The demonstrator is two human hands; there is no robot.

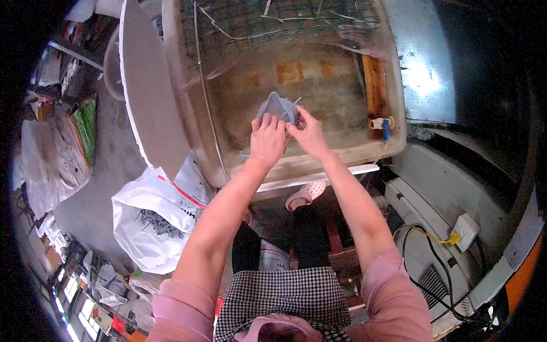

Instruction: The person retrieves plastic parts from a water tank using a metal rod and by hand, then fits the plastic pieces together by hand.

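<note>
A grey-blue moulded plastic piece point(276, 105), rounded with a pointed flap and a thin stick-like strip crossing it, is held over a large murky tub point(182, 102). My left hand point(268, 139) grips its near left side, fingers bent over the edge. From the right, my right hand point(307, 135) pinches the piece near the thin strip with thumb and forefinger. Both hands nearly meet at the front of the piece. Its underside and part of its near edge are hidden by my fingers.
Green netting point(307, 34) with thin plastic strips lies at the tub's far end. A brass valve point(379, 123) with a blue handle sits on the right. A white sack point(148, 222) of grey scraps stands at left; a socket box point(466, 231) with cables is lower right.
</note>
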